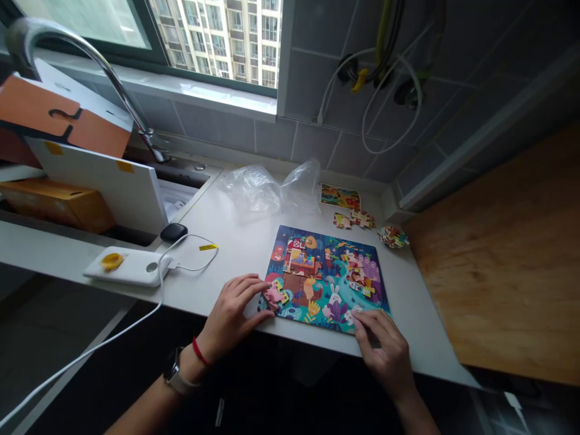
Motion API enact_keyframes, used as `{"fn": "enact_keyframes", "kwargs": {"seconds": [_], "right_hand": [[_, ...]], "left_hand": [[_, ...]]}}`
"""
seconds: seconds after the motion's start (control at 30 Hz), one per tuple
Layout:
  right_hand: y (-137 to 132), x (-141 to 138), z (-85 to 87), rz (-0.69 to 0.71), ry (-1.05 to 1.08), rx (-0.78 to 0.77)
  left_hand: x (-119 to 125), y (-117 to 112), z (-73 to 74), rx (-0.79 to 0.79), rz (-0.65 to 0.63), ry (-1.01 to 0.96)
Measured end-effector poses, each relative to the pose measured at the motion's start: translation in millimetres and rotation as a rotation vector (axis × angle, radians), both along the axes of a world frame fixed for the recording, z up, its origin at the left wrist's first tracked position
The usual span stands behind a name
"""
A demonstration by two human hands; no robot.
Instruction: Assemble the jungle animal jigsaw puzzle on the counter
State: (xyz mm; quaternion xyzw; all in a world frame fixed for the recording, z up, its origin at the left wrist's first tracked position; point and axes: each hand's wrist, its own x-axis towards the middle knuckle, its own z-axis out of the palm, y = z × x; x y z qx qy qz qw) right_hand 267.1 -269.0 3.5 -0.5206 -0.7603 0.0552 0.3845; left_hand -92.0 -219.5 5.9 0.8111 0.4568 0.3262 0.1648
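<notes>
A colourful puzzle board [335, 305] with printed animals and plants lies flat on the white counter. My left hand [235, 305] is at its lower left corner, thumb and fingers closed around a pink-and-yellow puzzle piece [275, 293]. At the lower right edge, my right hand [385, 347] has its thumb and index fingertip together over the board; whatever is between them is hidden. Joined pieces form a barn cluster [302, 260] on the board's left half. Another joined cluster [360, 275] rests on the right half.
Behind the board are loose puzzle pieces [356, 219], a piece stack [393, 237], a small picture card [339, 196] and a crumpled clear plastic bag [272, 190]. Left are a white power bank [131, 266] with a cable, a black case [174, 232] and boxes [58, 202] in the sink.
</notes>
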Motion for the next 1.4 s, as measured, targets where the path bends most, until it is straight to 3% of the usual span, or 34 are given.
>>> {"fn": "enact_keyframes", "kwargs": {"seconds": [0.1,0.33,0.47,0.83,1.23,1.4], "right_hand": [[-1,-13,4.5,-0.025,0.000,-0.015],[-5,-104,14.8,0.111,-0.055,-0.091],[1,-132,10.6,0.144,-0.121,-0.127],[9,-137,4.8,0.145,-0.116,-0.136],[15,-119,17.2,0.184,-0.080,-0.198],[11,-133,14.2,0.142,-0.156,-0.193]], "left_hand": [[-2,0,-3.8,0.029,-0.004,-0.070],[-5,-1,-8.4,0.085,-0.069,-0.113],[-8,-2,-10.7,0.088,-0.102,-0.105],[-29,-4,-6.4,-0.051,-0.148,-0.146],[-30,-4,-6.8,-0.023,-0.161,-0.124],[-25,-6,-6.7,0.040,-0.135,-0.037]]}}
